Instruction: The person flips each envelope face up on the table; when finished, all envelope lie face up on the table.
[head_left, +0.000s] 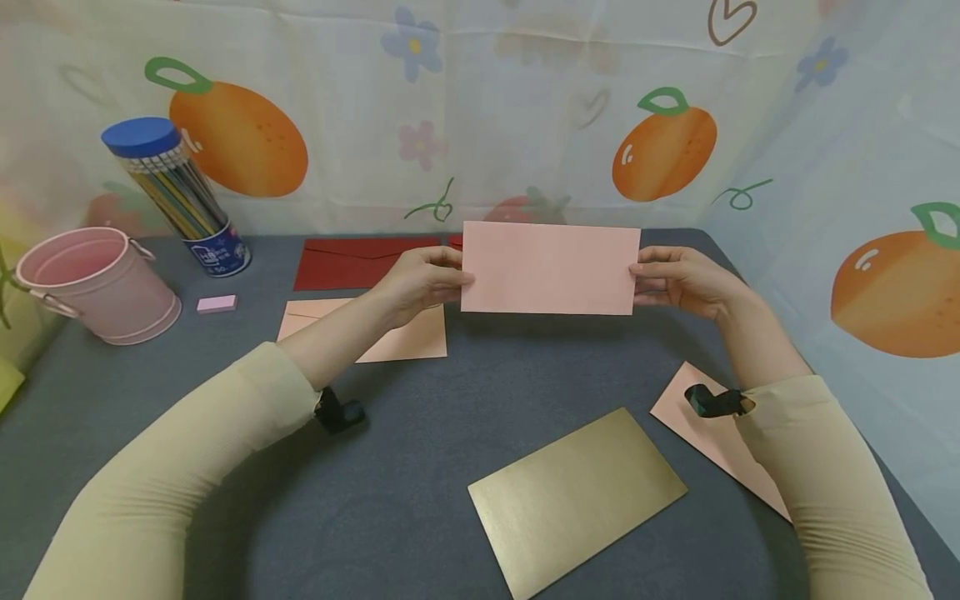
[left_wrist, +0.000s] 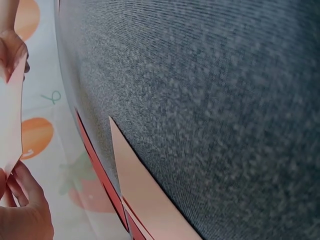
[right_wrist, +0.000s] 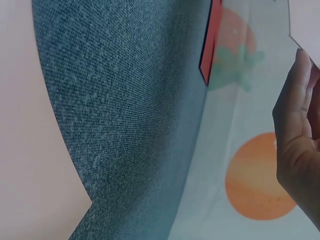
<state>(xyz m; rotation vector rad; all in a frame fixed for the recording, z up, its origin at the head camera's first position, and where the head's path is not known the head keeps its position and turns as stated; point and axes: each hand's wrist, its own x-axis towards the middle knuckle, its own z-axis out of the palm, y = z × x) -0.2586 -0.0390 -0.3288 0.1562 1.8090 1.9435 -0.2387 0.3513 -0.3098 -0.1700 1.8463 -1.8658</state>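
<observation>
A plain pink envelope is held up above the far part of the table, its long sides level and its blank face toward me. My left hand pinches its left edge between thumb and fingers. At the opposite short edge, my right hand grips it the same way. In the left wrist view the envelope runs between the left hand and the right hand. The right wrist view catches only a corner of the envelope above the right hand.
A peach envelope and a red envelope lie behind my left hand. Nearer me is a gold envelope; another pink one lies partly under my right forearm. At left stand a pink bucket, pencil tub and small eraser.
</observation>
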